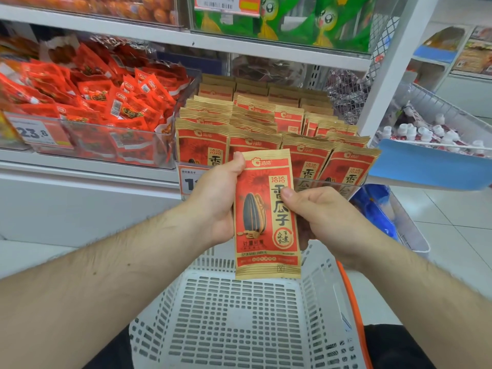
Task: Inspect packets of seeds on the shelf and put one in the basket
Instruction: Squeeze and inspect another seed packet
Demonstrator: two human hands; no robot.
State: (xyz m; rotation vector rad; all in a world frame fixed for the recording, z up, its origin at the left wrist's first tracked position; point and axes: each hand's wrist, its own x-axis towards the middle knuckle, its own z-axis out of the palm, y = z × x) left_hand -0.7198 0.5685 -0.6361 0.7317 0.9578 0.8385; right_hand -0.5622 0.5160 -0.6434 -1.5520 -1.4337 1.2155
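I hold one red and tan seed packet (pixel 266 217) upright in front of me, its printed face with a sunflower seed picture toward the camera. My left hand (pixel 215 201) grips its left edge, thumb over the top corner. My right hand (pixel 316 214) grips its right edge, thumb on the front. The packet hangs just above the white slotted basket (pixel 239 315), which sits low in front of me. Behind it, several rows of the same seed packets (pixel 274 123) stand in a clear bin on the shelf.
A clear bin of red snack sachets (pixel 101 102) with a price tag sits left of the seed packets. Green packets (pixel 287 20) fill the shelf above. A white shelf post (pixel 386 75) stands at the right, with a wire bin of small bottles (pixel 436 134) beyond it.
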